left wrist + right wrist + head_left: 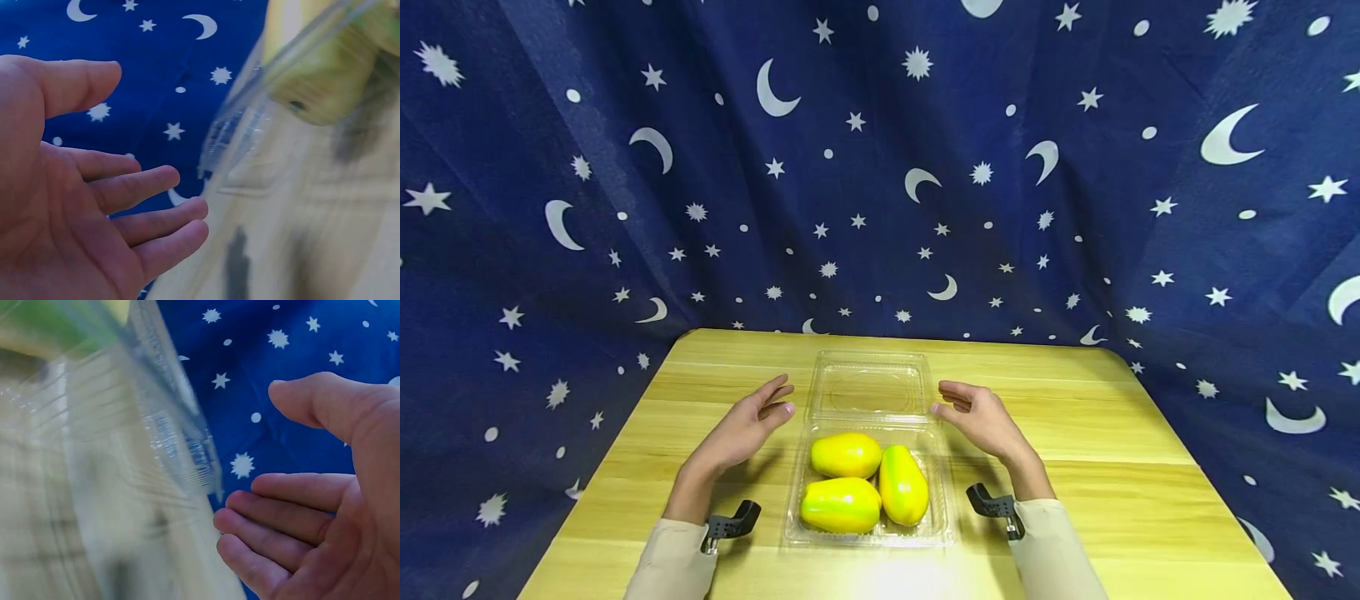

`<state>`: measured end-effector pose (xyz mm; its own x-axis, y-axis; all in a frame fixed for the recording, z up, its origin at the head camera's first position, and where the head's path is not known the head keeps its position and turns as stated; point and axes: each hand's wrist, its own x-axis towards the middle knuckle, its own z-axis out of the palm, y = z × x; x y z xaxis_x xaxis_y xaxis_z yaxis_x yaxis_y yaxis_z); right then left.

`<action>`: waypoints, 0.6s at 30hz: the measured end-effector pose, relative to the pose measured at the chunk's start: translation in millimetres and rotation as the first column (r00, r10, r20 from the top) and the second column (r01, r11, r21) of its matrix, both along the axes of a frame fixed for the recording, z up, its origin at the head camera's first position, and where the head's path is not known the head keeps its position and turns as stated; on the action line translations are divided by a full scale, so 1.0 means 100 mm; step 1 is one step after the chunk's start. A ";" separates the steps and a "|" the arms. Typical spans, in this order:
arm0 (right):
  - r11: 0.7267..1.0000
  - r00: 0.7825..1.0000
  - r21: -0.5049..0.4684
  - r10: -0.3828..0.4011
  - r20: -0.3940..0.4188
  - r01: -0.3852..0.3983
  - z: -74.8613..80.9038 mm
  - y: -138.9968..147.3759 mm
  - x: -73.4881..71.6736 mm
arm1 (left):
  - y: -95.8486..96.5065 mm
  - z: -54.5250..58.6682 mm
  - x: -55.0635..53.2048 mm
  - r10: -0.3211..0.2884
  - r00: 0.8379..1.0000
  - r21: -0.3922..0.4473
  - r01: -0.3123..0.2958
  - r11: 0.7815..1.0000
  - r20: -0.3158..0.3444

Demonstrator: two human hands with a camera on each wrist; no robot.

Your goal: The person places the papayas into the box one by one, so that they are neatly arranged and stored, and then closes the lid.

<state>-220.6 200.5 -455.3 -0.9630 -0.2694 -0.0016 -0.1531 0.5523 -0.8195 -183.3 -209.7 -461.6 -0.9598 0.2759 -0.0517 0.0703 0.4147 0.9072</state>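
Observation:
A clear plastic clamshell container [871, 540] lies with its lid [868, 385] laid back away from me. Inside its base are three yellow-green fruits shaped like papayas: one at the upper left [846, 455], one at the lower left [841, 505] and one lengthwise on the right [904, 485]. My left hand [741, 429] is held just left of the container, palm inward, fingers relaxed and apart from it. Mirroring it on the right side, my right hand [985, 417] has relaxed fingers close to the lid's hinge corner. Neither hand holds anything.
The container rests on a light wooden table [1075, 500]. Behind and at both sides hangs a dark blue cloth [865, 208] with white moons and stars. A black camera mount [733, 521] sits on the left wrist, another mount [992, 502] on the right.

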 end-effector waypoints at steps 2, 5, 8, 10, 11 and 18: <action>1.000 1.000 -0.015 -0.014 0.017 0.014 -0.04 -0.01 -0.02 | 0.03 -0.06 -0.02 -0.012 1.000 0.026 0.011 1.000 0.027; 0.998 0.999 -0.054 -0.033 0.040 0.035 -0.11 -0.03 -0.06 | 0.07 -0.17 -0.03 -0.045 0.997 0.062 0.042 0.997 0.055; 0.994 0.996 -0.093 -0.047 0.075 0.054 -0.19 -0.06 -0.09 | 0.11 -0.27 -0.05 -0.064 0.995 0.105 0.056 0.993 0.072; 0.992 0.994 -0.108 -0.053 0.097 0.064 -0.24 -0.09 -0.12 | 0.13 -0.32 -0.06 -0.078 0.994 0.138 0.067 0.988 0.075; 0.991 0.993 -0.113 -0.057 0.108 0.069 -0.27 -0.10 -0.13 | 0.14 -0.34 -0.06 -0.079 0.994 0.153 0.067 0.986 0.078; 0.985 0.988 -0.144 -0.071 0.140 0.091 -0.36 -0.15 -0.18 | 0.16 -0.45 -0.08 -0.111 0.990 0.203 0.091 0.975 0.088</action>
<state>-239.0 185.2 -491.1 -0.9754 -0.1974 -0.0978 0.0039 0.4283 -0.9036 -191.0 -193.3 -507.0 -0.9193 0.3855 -0.0794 0.0089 0.2220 0.9750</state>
